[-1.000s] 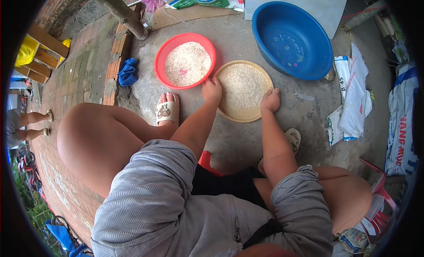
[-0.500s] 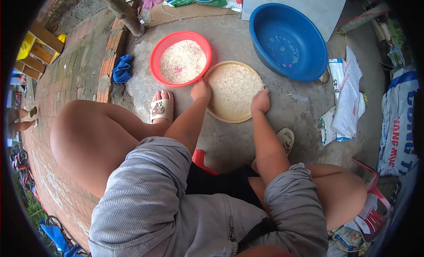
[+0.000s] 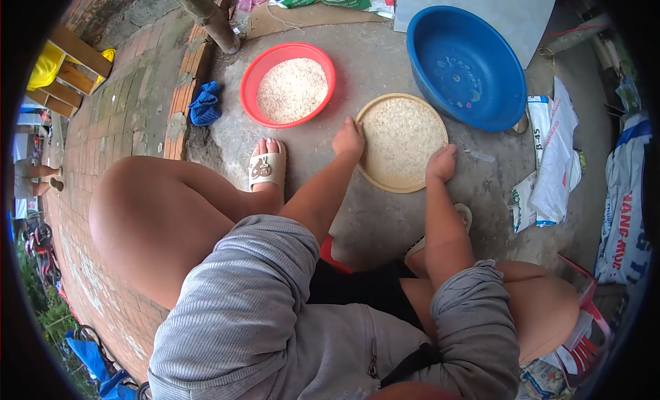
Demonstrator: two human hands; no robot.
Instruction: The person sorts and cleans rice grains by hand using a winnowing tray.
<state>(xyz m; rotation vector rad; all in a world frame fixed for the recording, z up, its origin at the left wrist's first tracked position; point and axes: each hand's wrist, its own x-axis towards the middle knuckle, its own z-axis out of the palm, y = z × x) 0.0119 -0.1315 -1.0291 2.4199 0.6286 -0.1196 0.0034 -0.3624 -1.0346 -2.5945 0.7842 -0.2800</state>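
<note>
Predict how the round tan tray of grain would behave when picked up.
The tray would probably stay stiff: it looks evenly round between the left hand and right hand. The grain would likely slide or spill if tipped, since it lies loose and the tray looks shallow.

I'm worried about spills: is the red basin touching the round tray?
Apart: the head view shows concrete between the red basin and the round tray.

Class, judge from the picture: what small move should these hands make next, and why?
Probably a gentle, level shake of the round tray: the left hand and right hand hold its rim, while pale grains lie spread across it.
</note>
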